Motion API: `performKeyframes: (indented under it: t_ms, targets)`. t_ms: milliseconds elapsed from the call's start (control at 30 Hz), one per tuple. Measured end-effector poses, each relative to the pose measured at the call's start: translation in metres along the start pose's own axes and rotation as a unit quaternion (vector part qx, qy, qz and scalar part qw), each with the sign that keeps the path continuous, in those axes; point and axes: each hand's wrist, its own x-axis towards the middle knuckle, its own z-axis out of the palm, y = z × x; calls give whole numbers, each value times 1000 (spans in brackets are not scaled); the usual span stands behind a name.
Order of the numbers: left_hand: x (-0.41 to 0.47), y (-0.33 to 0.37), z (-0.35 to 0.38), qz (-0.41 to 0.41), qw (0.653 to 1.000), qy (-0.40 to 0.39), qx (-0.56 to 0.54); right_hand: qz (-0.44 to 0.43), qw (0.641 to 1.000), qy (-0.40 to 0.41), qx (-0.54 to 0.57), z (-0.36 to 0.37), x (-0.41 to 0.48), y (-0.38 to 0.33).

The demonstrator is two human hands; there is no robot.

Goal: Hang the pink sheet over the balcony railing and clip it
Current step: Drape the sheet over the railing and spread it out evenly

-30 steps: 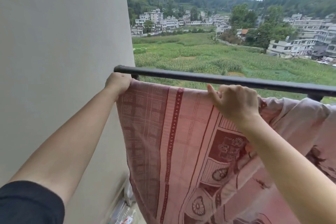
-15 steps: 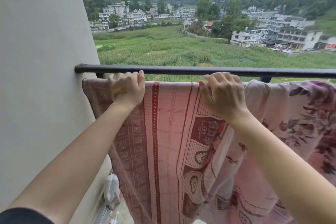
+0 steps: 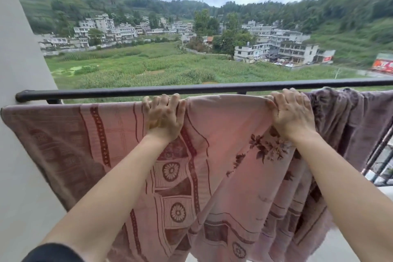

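Left hand (image 3: 163, 116): curled over the top edge of the pink sheet (image 3: 223, 134), fingers hooked across the fold, knuckles up.
Right hand (image 3: 292, 114): clutching the same top edge, fabric bunched under the fingers.
Between the grips: edge pulled into a shallow arch, just under the black railing (image 3: 202, 89).
Left of the left grip: spread flat along to the wall (image 3: 21, 155), dark red border stripes running down.
Right of the right grip: darker purplish cloth (image 3: 350, 125) draped alongside, possibly more of the same sheet; too blurred to tell.
Below the grips: loose folds with flower and medallion print, hanging behind both forearms.
Beyond the grips: green field (image 3: 161, 66), pale buildings (image 3: 295, 50), wooded hills.
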Motion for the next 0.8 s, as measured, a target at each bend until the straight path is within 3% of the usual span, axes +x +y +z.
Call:
performKeyframes:
  t_ms: [100, 233, 467, 600, 700, 800]
  targets:
    - [-6, -20, -8, -32, 999, 29, 11, 22, 1000, -14, -10, -8, -8, 37]
    - [-7, -49, -13, -66, 997, -2, 50, 32, 999, -15, -12, -9, -9, 52]
    - [-37, -119, -26, -121, 986, -59, 100, 96, 994, -22, 55, -2, -30, -49]
    - [-41, -141, -31, -106, 974, -138, 144, -33, 989, 24, 142, -5, -39, -109]
    - [-38, -150, -31, -84, 977, -133, 146, -148, 980, -2, 134, 4, -44, -156]
    - [-39, -164, -35, -60, 978, -117, 160, -169, 981, 1, 93, 23, -45, -189]
